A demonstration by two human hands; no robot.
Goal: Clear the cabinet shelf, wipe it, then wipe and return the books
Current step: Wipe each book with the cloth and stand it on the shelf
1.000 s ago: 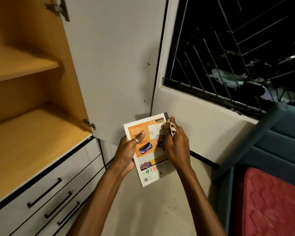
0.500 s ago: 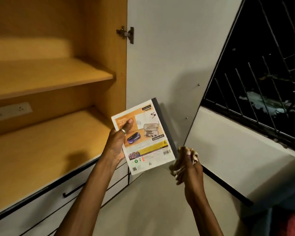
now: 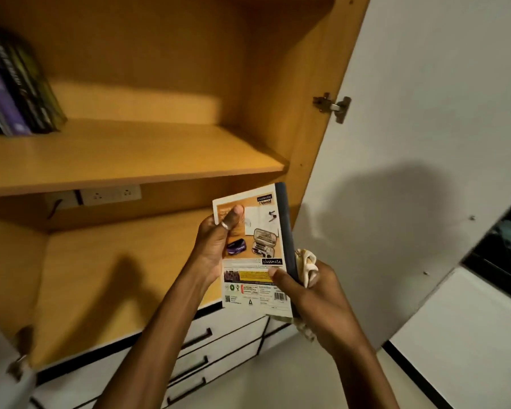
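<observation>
1. Left hand [image 3: 216, 246] grips notebook [image 3: 255, 249] by its left edge, thumb w/ ring pressed on the orange back cover.
2. Right hand [image 3: 316, 302] clasps notebook's lower right corner at the dark spine, thumb on cover, w/ a crumpled cream cloth [image 3: 307, 268] bunched btwn fingers and spine.
3. Notebook held upright, back cover toward camera, in front of the open cabinet, just beside white door [image 3: 425, 113].
4. Lower shelf [image 3: 109, 276] behind notebook, wood-toned.
5. Upper shelf [image 3: 130, 154] carries a row of leaning books [image 3: 15, 84] at far left.
6. Power socket strip [image 3: 111, 194] on back wall under upper shelf.
7. White drawers [image 3: 219, 349] w/ black handles below.
</observation>
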